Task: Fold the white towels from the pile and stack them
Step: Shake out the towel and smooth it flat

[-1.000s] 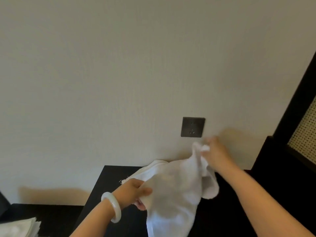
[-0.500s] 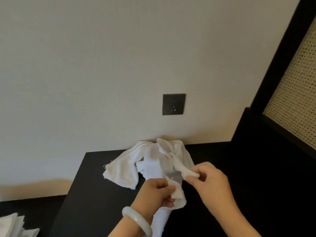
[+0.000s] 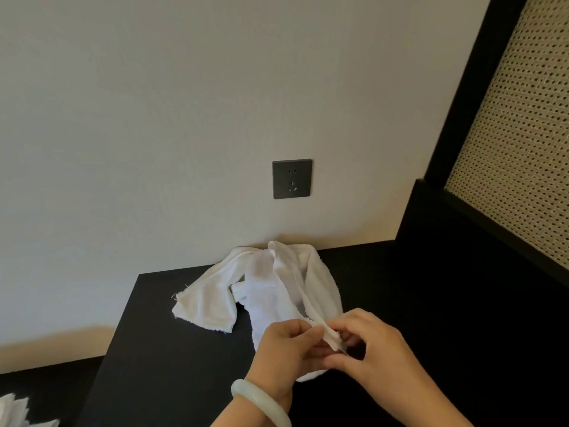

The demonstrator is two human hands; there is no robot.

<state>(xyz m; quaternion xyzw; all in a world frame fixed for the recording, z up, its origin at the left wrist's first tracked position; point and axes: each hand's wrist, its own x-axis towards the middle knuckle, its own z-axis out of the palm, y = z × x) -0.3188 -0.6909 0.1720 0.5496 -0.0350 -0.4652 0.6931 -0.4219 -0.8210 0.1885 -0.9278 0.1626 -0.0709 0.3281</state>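
Right hand [image 3: 374,349] nearer left hand [image 3: 281,346], towel [image 3: 264,291]

A black tabletop [image 3: 172,359] is standing against the pale wall [image 3: 154,118], its left edge running diagonally toward the viewer. A heap of crumpled white towels [image 3: 261,291] is lying on its far part, its back touching the wall. One frayed flap is spreading flat near the tabletop's left edge, and a narrow band of towel [image 3: 291,291] is stretching from the heap toward the near side. To the left, a lower black surface [image 3: 52,386] is carrying a stack of folded white towels [image 3: 14,411], which the picture's corner is partly cutting off, well apart from the heap.
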